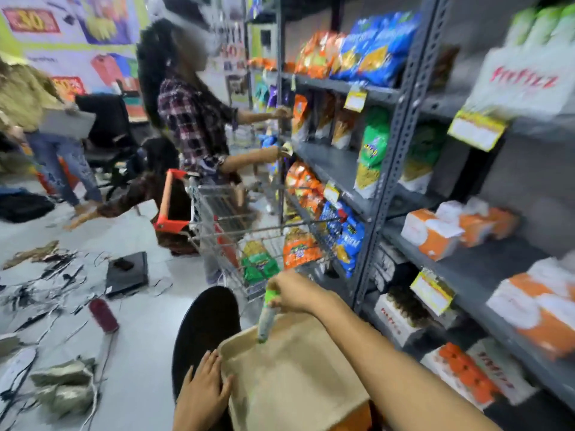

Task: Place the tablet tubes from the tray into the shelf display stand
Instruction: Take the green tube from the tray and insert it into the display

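Gripping a tablet tube near its green cap, your right hand has its fingers curled together around the top end, and the tube hangs nearly upright with its lower end dipping just inside the far rim of the tan tray. The blur hides exactly how many fingertips touch it. Your left hand rests flat against the tray's near-left edge, fingers spread apart and laid along the rim, closed on nothing. The tray sits tilted across your lap, its inside bare where it shows.

To your right stands the grey metal shelf, well apart from the tube. On its lower boards you can see white and orange display stands, one of them with orange-capped tubes standing in it, though the print is smeared. Yellow price tags hang from the shelf edges.

Ahead of your right hand is a wire shopping cart holding snack packets. Beyond it another person in a checked shirt reaches both arms toward the shelf. Loose scraps and a dark red bottle lie on the floor to your left.
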